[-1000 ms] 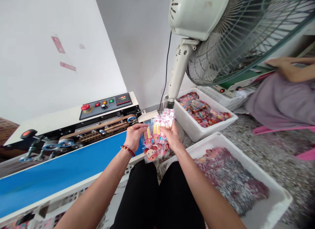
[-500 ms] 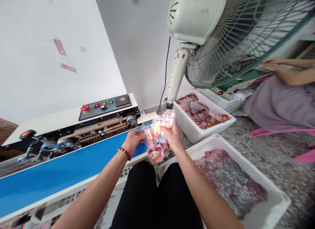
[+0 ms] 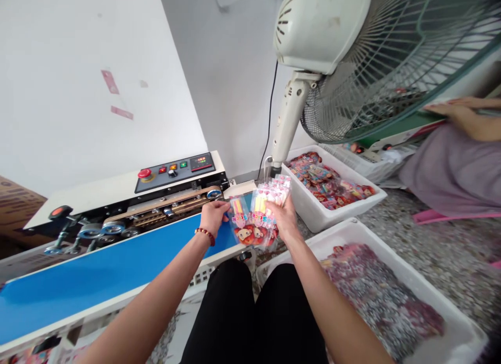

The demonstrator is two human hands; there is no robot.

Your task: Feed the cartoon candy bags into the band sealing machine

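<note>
My right hand grips a fanned bundle of printed clear plastic packets. Yellow and pink sticks show through their upper parts, with cartoon faces with red hair at the bottom. At the bundle's left side, one packet stands apart from the others, and my left hand pinches its left edge; the fingertips are partly hidden. Both hands are over the right end of a blue conveyor belt. Behind the belt runs a band sealing machine with a red knob, buttons and a lit display.
A large fan on a pole stands close at the upper right. One white bin holds colourful packets; a nearer white bin holds many more. A co-worker's arm shows at the far right, by a green belt.
The left-hand packet has swung upright and away from the bundle, showing more of its front. My left hand has drawn slightly left relative to the bundle. The whole view has shifted a little.
</note>
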